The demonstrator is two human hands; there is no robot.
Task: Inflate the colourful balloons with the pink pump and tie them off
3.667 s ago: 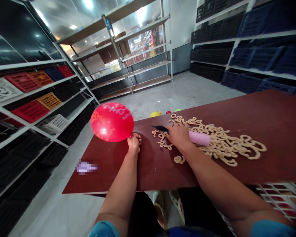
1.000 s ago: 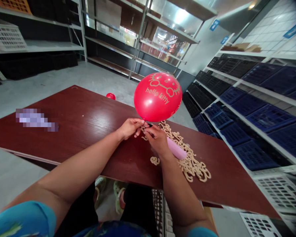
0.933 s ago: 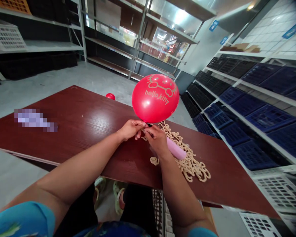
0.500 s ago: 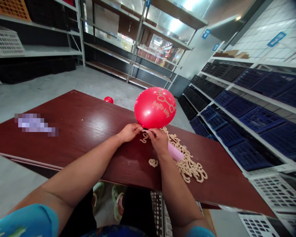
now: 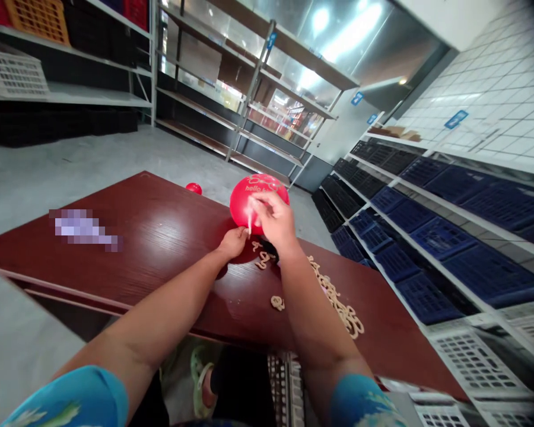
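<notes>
A red inflated balloon (image 5: 239, 204) with "hello" lettering and a printed figure hovers above the far edge of the table. My left hand (image 5: 234, 242) pinches it at its neck, below the round body. My right hand (image 5: 276, 220) is closed in front of the balloon, fingertips on a thin pale cord (image 5: 250, 223) that runs from the neck up to them. It hides part of the balloon. Short curled beige cords (image 5: 263, 260) lie on the table below my hands, and a heap of similar cords (image 5: 345, 311) sits to the right, partly behind my right forearm.
The dark red table (image 5: 160, 267) bears a pixelated lilac thing (image 5: 82, 228) at left. A small red balloon (image 5: 194, 188) shows past the far edge. Shelves with blue crates (image 5: 467, 219) line the right; bare metal racks (image 5: 244, 124) stand at the back. White crates (image 5: 480, 362) are at lower right.
My right hand has risen from the balloon's neck, drawing the pale cord upward. The balloon sits slightly lower and further left in view, and the camera has shifted.
</notes>
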